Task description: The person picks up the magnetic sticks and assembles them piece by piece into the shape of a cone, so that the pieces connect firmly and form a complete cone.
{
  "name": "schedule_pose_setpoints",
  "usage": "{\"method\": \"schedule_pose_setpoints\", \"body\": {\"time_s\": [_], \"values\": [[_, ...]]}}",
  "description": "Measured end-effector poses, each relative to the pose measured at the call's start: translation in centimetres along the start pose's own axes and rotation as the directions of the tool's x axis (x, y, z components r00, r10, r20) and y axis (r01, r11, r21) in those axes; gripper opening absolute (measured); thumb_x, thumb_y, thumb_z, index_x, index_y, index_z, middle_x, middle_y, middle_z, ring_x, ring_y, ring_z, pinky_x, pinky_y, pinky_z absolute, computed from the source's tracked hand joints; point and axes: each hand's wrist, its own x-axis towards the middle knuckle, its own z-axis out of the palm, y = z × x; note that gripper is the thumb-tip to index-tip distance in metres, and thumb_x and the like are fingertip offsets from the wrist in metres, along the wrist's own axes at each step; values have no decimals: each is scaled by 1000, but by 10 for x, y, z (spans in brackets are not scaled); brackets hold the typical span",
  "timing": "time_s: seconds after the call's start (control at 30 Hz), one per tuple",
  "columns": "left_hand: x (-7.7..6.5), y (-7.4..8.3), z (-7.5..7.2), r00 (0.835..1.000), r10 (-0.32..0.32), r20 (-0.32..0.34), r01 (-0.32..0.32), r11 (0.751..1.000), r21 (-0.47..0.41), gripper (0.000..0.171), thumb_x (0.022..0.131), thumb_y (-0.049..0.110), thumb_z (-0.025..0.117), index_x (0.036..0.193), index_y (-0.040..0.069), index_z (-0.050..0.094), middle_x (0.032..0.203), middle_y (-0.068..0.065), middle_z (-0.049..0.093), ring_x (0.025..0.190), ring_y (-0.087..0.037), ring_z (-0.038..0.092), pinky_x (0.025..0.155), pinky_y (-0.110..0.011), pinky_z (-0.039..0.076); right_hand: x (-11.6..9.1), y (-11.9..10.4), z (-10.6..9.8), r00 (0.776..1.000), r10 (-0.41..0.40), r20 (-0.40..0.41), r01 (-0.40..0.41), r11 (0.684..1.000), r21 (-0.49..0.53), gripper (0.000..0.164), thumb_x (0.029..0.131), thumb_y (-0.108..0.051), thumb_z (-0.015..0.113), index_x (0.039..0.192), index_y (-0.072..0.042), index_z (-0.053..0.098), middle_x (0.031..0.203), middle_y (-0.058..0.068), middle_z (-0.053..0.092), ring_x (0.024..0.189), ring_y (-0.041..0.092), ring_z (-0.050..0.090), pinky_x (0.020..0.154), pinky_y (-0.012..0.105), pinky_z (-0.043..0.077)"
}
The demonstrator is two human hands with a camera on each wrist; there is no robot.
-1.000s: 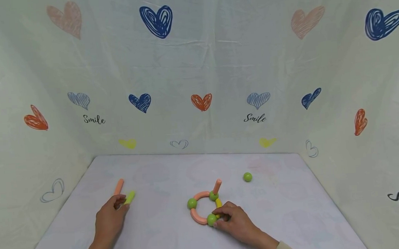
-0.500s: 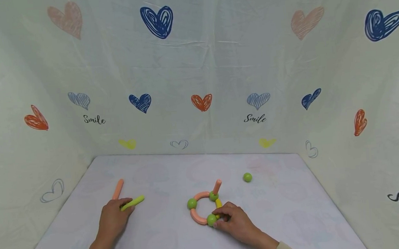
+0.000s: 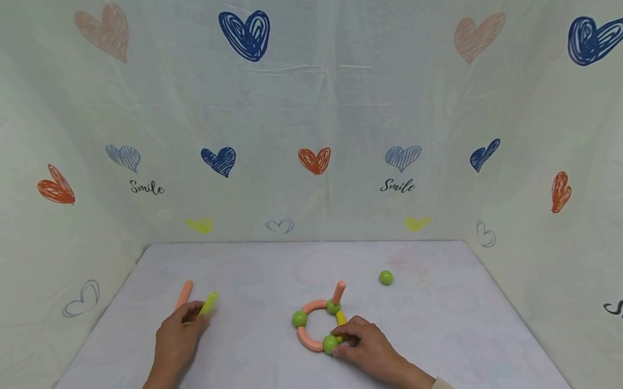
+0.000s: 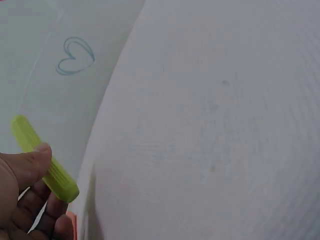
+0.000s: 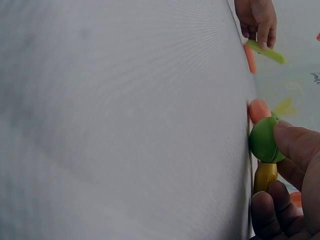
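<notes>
One lime stick [image 3: 209, 304] is pinched in the left hand [image 3: 177, 338], over the left of the surface [image 3: 257, 352] beside a loose peach rod [image 3: 185, 293]; mid-surface, the right hand [image 3: 369, 348] grips a ring [image 3: 308, 339] at its near green ball [image 3: 330, 344], presumably to steady it. From the left wrist, the thumb crosses the stick, leaving both ends bare, perhaps for easy turning. From the right wrist, thumb on ball and fingers by the yellow link [image 5: 265, 177] seem to brace their joint.

Lime rod [image 3: 208, 303] — tilted, left of flat-lying ball-and-rod ring [image 3: 308, 340].
</notes>
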Motion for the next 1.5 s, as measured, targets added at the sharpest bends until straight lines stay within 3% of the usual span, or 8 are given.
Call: {"method": "schedule_pose_setpoints", "body": {"time_s": [0.17,0.4,0.7,1.03,1.23,1.5], "values": [[-4,8,4,998,57,-3,-57,997,-45,38,102,16,70,134,-3,62,124,-23,71,114,-37,69,85,-34,58,1,-1,0,999,31,11,-31,1000,-5,33,92,-36,82,119,-18,78,100,-7,63,84,1,56,76,20,47],[-10,31,17,997,64,36,-60,992,-110,37,101,16,71,133,0,63,124,-20,71,115,-33,69,89,-36,59,1,1,-1,1000,26,8,-26,1000,-11,32,92,-36,82,119,-18,78,99,-8,63,84,1,56,75,20,48],[-26,65,49,986,148,74,-133,975,-179,33,98,15,76,128,4,67,116,-11,74,110,-26,69,92,-41,58,1,0,0,1000,12,-5,-12,1000,-15,31,92,-34,83,118,-18,79,98,-9,63,83,1,56,75,20,48],[-37,97,79,965,242,95,-214,947,-241,27,95,14,79,121,7,71,109,-4,75,105,-20,71,87,-34,59,1,-2,0,1000,8,-10,-8,1000,-19,31,92,-33,83,118,-18,79,99,-8,63,84,1,56,75,20,48],[-42,106,93,951,287,116,-249,932,-263,24,95,13,79,117,9,71,107,-1,75,103,-17,70,86,-33,58,2,-4,-1,1000,8,-12,-8,1000,3,29,91,-31,84,117,-19,79,99,-5,64,84,4,56,74,20,47],[-46,108,103,945,295,139,-250,930,-271,22,96,12,77,117,10,72,109,-2,75,101,-16,70,91,-41,56,0,-2,1,999,-25,-33,25,1000,-19,27,91,-30,84,115,-19,79,96,-7,64,82,3,56,73,20,47]]}}
